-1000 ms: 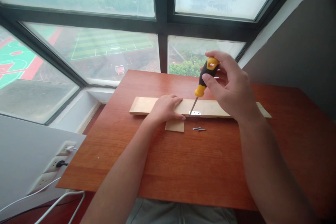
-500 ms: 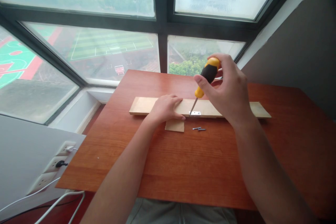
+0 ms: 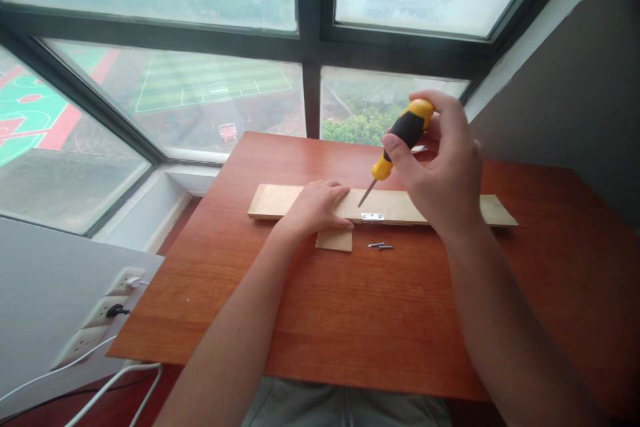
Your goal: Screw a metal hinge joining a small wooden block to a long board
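My right hand (image 3: pixel 440 160) is closed round the black and yellow handle of a screwdriver (image 3: pixel 407 130). The screwdriver slants down to the left, its tip just above the wooden board and apart from the metal bracket (image 3: pixel 373 217). That small silver bracket sits at the board's near edge, with screw heads showing on it. Across the pale wooden board (image 3: pixel 275 200) lies my left hand (image 3: pixel 320 205), gripping it with the thumb at the near edge and the fingers over the top. A short piece of wood (image 3: pixel 334 241) juts toward me from under the board, below my left hand.
A few loose screws (image 3: pixel 381 246) lie in front of the board on the reddish-brown table (image 3: pixel 350 320). Windows (image 3: pixel 215 87) stand behind the table. Wall sockets (image 3: pixel 107 310) with plugs and cables are at the left.
My right hand has lifted the screwdriver up and slightly right, so its tip has come off the bracket. My left hand keeps its place on the board.
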Tool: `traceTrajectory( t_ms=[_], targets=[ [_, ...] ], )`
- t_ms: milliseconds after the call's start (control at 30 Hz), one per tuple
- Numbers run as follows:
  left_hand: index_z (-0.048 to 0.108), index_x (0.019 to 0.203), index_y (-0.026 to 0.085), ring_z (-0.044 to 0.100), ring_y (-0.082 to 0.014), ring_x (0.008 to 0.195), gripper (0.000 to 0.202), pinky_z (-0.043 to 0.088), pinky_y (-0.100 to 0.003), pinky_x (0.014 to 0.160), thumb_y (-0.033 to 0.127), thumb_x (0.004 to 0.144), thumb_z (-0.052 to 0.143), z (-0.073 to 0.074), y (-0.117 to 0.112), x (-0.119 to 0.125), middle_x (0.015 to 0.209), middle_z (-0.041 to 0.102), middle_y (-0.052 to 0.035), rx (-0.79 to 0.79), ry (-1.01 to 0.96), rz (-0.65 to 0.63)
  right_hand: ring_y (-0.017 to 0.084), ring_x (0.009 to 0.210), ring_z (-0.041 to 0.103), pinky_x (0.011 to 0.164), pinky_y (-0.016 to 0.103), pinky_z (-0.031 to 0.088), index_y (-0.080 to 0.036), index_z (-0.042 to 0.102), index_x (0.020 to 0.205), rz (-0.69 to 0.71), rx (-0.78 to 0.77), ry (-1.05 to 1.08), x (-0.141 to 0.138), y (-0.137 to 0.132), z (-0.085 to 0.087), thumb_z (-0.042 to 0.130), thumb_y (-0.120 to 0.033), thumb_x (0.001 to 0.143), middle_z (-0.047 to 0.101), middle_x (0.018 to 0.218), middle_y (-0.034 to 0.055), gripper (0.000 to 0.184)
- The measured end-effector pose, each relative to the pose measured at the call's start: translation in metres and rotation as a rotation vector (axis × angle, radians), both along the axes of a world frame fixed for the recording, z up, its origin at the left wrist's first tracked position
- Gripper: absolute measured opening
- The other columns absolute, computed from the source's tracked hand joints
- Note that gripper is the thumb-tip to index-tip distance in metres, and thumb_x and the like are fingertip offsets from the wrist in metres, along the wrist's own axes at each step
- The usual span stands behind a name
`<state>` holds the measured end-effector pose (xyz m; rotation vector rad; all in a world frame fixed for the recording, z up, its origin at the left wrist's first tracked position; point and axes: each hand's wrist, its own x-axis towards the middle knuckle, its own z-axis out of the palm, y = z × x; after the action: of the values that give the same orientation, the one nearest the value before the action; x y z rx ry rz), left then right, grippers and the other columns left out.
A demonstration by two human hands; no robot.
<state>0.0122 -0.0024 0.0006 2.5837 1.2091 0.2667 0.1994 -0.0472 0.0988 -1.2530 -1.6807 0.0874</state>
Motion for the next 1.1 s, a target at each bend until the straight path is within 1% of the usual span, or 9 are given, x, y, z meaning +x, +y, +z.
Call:
traceTrajectory(
  t_ms=[233, 333, 400, 500, 567, 667, 733, 833, 1100],
  targets=[
    [0.062, 0.12, 0.02, 0.062, -0.0298, 0.106, 0.062, 0.045, -0.036, 0.087, 0.056, 0.073, 0.076, 0.003, -0.001, 0.0, 0.118, 0.066, -0.0106, 0.005, 0.018, -0.024, 0.018, 0.068, 0.06, 0.058, 0.032, 0.048, -0.023, 0.056, 0.099, -0.208, 0.168, 0.048, 0.015, 0.007, 0.005, 0.074, -0.043, 0.077, 0.062, 0.081, 0.0013, 0.034],
    [0.062, 0.121, 0.02, 0.062, -0.0295, 0.104, 0.061, 0.045, -0.036, 0.085, 0.056, 0.073, 0.075, 0.004, -0.001, -0.001, 0.116, 0.067, -0.0104, 0.015, 0.016, -0.042, 0.018, 0.07, 0.059, 0.061, 0.033, 0.051, -0.025, 0.054, 0.095, -0.152, 0.093, 0.175, 0.033, 0.017, 0.0, 0.072, -0.043, 0.08, 0.059, 0.082, 0.0015, 0.03],
    [0.062, 0.121, 0.02, 0.061, -0.0299, 0.105, 0.062, 0.045, -0.037, 0.087, 0.056, 0.073, 0.076, 0.004, 0.0, -0.003, 0.115, 0.067, -0.0101, 0.031, 0.009, -0.021, 0.017, 0.068, 0.059, 0.057, 0.032, 0.051, -0.027, 0.052, 0.093, -0.074, -0.02, 0.307, 0.047, 0.021, -0.007, 0.07, -0.046, 0.081, 0.058, 0.085, 0.0022, 0.029],
    [0.061, 0.122, 0.021, 0.06, -0.0309, 0.109, 0.063, 0.043, -0.039, 0.092, 0.057, 0.072, 0.076, 0.001, 0.002, -0.007, 0.118, 0.066, -0.0103, 0.058, -0.003, -0.001, 0.017, 0.073, 0.061, 0.057, 0.032, 0.056, -0.024, 0.053, 0.084, 0.046, -0.283, 0.734, 0.067, 0.018, -0.022, 0.076, -0.04, 0.074, 0.055, 0.084, 0.0002, 0.03],
    [0.061, 0.123, 0.021, 0.058, -0.0311, 0.112, 0.064, 0.042, -0.04, 0.095, 0.059, 0.073, 0.075, -0.001, 0.003, -0.009, 0.122, 0.065, -0.0106, 0.069, -0.008, -0.005, 0.018, 0.073, 0.063, 0.059, 0.032, 0.057, -0.021, 0.055, 0.083, 0.076, -0.429, 0.824, 0.078, 0.01, -0.035, 0.07, -0.036, 0.076, 0.058, 0.081, 0.0014, 0.023],
    [0.06, 0.125, 0.021, 0.058, -0.0311, 0.115, 0.066, 0.042, -0.04, 0.097, 0.06, 0.073, 0.074, -0.004, 0.005, -0.011, 0.125, 0.064, -0.0106, 0.086, -0.008, 0.005, 0.015, 0.073, 0.063, 0.058, 0.027, 0.055, -0.019, 0.061, 0.099, 0.277, -0.856, 1.086, 0.085, -0.002, -0.057, 0.064, -0.031, 0.076, 0.066, 0.092, 0.0064, 0.026],
    [0.059, 0.126, 0.021, 0.058, -0.031, 0.116, 0.067, 0.042, -0.039, 0.097, 0.061, 0.074, 0.073, -0.006, 0.006, -0.011, 0.127, 0.063, -0.0108, 0.095, -0.01, 0.012, 0.013, 0.064, 0.057, 0.051, 0.025, 0.05, -0.017, 0.062, 0.105, 0.391, -0.94, 1.093, 0.084, -0.008, -0.07, 0.06, -0.029, 0.073, 0.065, 0.087, 0.0055, 0.035],
    [0.058, 0.128, 0.02, 0.057, -0.0308, 0.117, 0.068, 0.042, -0.04, 0.098, 0.06, 0.075, 0.073, -0.008, 0.007, -0.012, 0.13, 0.062, -0.0115, 0.1, -0.017, 0.023, 0.01, 0.055, 0.05, 0.046, 0.022, 0.04, -0.018, 0.06, 0.098, 0.42, -0.943, 1.053, 0.076, -0.012, -0.085, 0.061, -0.036, 0.08, 0.06, 0.077, 0.0008, 0.026],
    [0.058, 0.129, 0.024, 0.052, -0.0301, 0.126, 0.064, 0.037, -0.044, 0.106, 0.058, 0.077, 0.072, -0.012, 0.012, -0.016, 0.137, 0.058, -0.011, 0.127, 0.0, 0.051, 0.01, 0.058, 0.051, 0.056, 0.024, 0.041, -0.018, 0.058, 0.101, 0.354, -0.879, 0.943, 0.067, -0.013, -0.102, 0.074, -0.033, 0.073, 0.055, 0.067, -0.0052, 0.036]
  ],
)
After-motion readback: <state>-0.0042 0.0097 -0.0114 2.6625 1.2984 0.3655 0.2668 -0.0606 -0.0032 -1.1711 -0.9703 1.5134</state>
